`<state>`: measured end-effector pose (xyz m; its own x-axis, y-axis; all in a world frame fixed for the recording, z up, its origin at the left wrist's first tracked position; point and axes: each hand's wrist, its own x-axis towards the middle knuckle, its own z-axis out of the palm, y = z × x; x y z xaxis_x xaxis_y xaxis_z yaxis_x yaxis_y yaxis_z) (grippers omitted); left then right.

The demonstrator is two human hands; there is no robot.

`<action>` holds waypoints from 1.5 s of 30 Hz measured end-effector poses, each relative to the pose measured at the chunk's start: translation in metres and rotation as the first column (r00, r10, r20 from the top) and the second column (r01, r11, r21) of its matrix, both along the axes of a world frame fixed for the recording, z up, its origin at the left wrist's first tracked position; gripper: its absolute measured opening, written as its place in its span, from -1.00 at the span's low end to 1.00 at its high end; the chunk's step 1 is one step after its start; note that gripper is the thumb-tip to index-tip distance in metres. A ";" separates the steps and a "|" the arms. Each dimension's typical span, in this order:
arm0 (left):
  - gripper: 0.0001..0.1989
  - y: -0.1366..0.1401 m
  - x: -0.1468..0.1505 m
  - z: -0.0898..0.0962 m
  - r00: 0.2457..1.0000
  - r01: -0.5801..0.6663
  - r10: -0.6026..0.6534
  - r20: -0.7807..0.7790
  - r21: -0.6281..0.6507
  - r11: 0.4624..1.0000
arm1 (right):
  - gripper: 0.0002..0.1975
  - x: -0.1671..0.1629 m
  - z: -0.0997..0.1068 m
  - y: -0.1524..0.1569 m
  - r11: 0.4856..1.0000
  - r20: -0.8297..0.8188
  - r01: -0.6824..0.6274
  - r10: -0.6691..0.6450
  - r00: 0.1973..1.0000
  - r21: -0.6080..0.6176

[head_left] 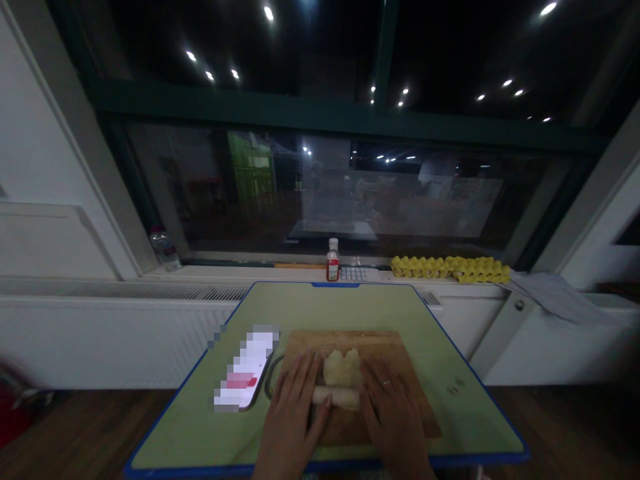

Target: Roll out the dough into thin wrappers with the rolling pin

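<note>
Both hands palm-down, fingers extended, nothing pinched. Left hand [295,407]: fingers pointing forward, lying nearly side by side, thumb angled in along the near side of the rolling pin [323,395]. Right hand [393,407]: fingers forward, a bit loose, ring [386,383] on one finger. Pin lies crosswise between the hands; its ends go under or beside them, so can't tell exactly how much weight each palm puts on it.

Dough [343,369] is a flattened pale sheet between the fingers of both hands, mostly just beyond the pin, far edge ragged. Wooden cutting board [347,427] runs under both hands, on the green worktop [340,307]. Phone [250,360] lies left of the left hand, with a dark curved loop [269,383] between them; can't identify it. Sauce bottle [333,260] stands on the sill, well forward of both hands.

For a good roll, I'd say: equal pressure from both palms, else one side thins out. Roll from the middle outward, ease off near the far edge; that ragged lip looks likely to split. Quarter-turn the sheet between passes. Keep fingertips off the dough, thumbs clear of the pin's path. If it sticks, dust lightly. Watch the board for creep.
</note>
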<state>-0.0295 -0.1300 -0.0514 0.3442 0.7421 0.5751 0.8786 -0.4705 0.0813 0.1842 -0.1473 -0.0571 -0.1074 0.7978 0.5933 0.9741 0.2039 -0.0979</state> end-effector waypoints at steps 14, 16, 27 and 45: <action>-0.59 0.044 0.019 0.018 0.996 -0.074 0.076 0.052 -0.052 0.996 | -0.69 -0.011 0.031 0.049 0.979 -0.076 0.169 -0.179 0.981 -0.114; -0.62 0.043 0.019 0.021 0.996 -0.055 0.058 0.068 -0.043 0.998 | -0.69 -0.011 0.028 0.050 0.980 -0.076 0.167 -0.176 0.982 -0.107; -0.67 0.037 0.019 0.028 0.993 0.011 0.000 0.120 -0.089 0.996 | -0.69 -0.007 0.023 0.043 0.986 -0.083 0.122 -0.133 0.988 -0.117; -0.68 0.036 0.020 0.027 0.993 -0.020 0.027 0.114 -0.061 0.998 | -0.58 0.003 0.018 0.026 0.995 -0.039 -0.052 0.049 0.998 -0.090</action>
